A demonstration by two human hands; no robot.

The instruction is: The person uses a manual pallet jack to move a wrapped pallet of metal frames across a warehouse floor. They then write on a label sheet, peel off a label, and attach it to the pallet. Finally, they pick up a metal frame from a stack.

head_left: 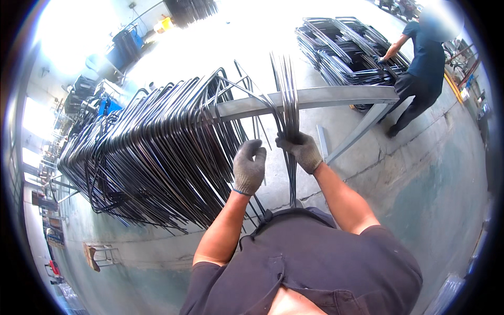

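your dark shirt (310, 262) fills the bottom of the view, closest thing to the camera, with both bare forearms coming up out of it toward the metal.

your right hand (303, 151), in a grey knit glove, is closed tight around a small bundle of bent dark rods (288, 100). the bundle stands nearly upright, running from down near your chest up past a grey steel beam (336, 97) and crossing in front of it. your fingers are wrapped all the way round, so that's a full grip, no gap showing.

your left hand (249, 167), same kind of glove, is just beside the right one and a bit lower. the fingers are curled over into a loose fist. it looks like it's hooked on one or two thin rods at the near edge of the big stack, but i honestly can't tell if it's holding anything, the glove hides the contact.

that big stack of bent rod frames (152, 152) leans to your left, packed close together in a long row resting along the beam, reaching back toward the bright doorway side.

across the concrete floor (420, 178), well apart from you, another person (420, 68) in dark clothes has a hand on a second pile of rod frames (341, 47). a small stool (100, 256) sits on the floor down at your lower left.
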